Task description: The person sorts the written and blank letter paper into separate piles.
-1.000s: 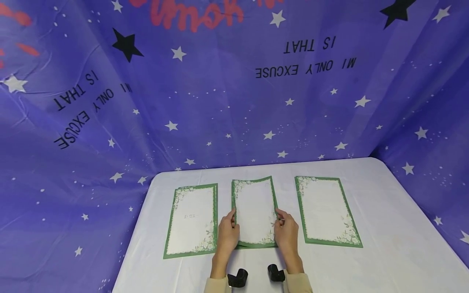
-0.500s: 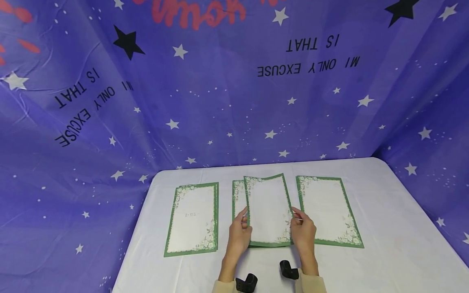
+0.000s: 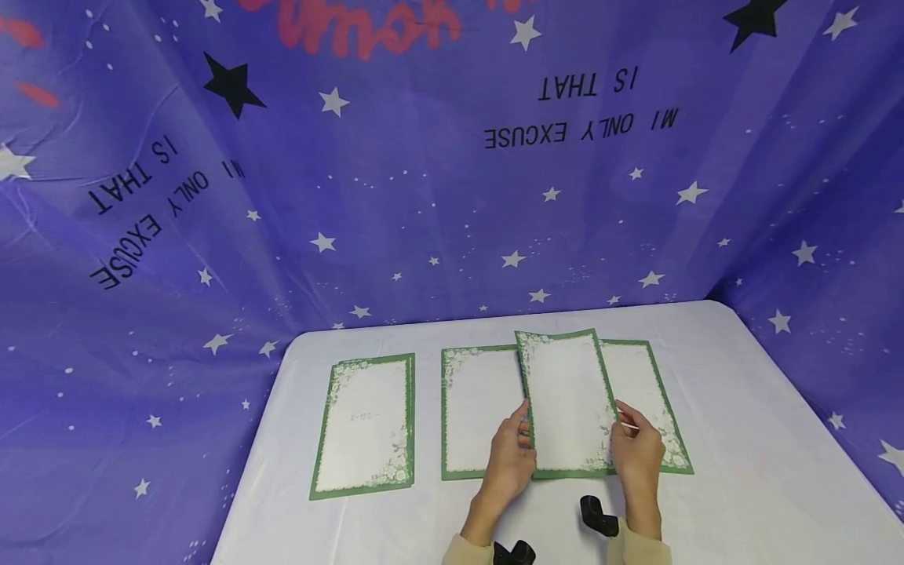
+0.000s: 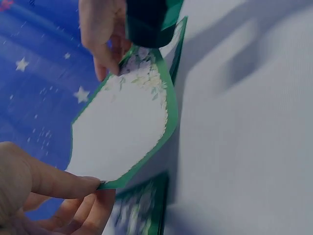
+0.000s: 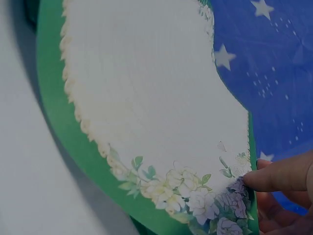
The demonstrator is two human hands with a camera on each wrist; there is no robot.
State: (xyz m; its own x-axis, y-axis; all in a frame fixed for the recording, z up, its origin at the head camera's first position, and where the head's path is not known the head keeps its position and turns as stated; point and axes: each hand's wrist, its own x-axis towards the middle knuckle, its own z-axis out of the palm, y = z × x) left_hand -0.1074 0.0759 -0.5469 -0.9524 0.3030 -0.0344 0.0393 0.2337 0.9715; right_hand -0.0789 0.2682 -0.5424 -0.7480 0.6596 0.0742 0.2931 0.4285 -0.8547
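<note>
A sheet of paper (image 3: 568, 400) with a green border and white flowers in its corners is held up between both hands. My left hand (image 3: 510, 459) pinches its left edge, thumb on top and fingers beneath, as the left wrist view shows. On the opposite edge my right hand (image 3: 638, 451) pinches it near the flowered corner. The paper (image 5: 146, 98) bows in the right wrist view. Below it lie two more such papers: a middle sheet (image 3: 476, 408) partly covered on its right side, and a right-hand sheet (image 3: 636, 377) mostly hidden behind the held one.
At the left lies another green-bordered stack of paper (image 3: 363, 424) with faint writing on the top sheet. All rest on a white-covered table (image 3: 741, 471). A purple curtain (image 3: 424, 196) with stars and lettering hangs behind and at the sides.
Both hands have carried the sheet from the middle pile to the right, so the middle sheet beneath is now exposed and the right-hand sheet is partly covered.
</note>
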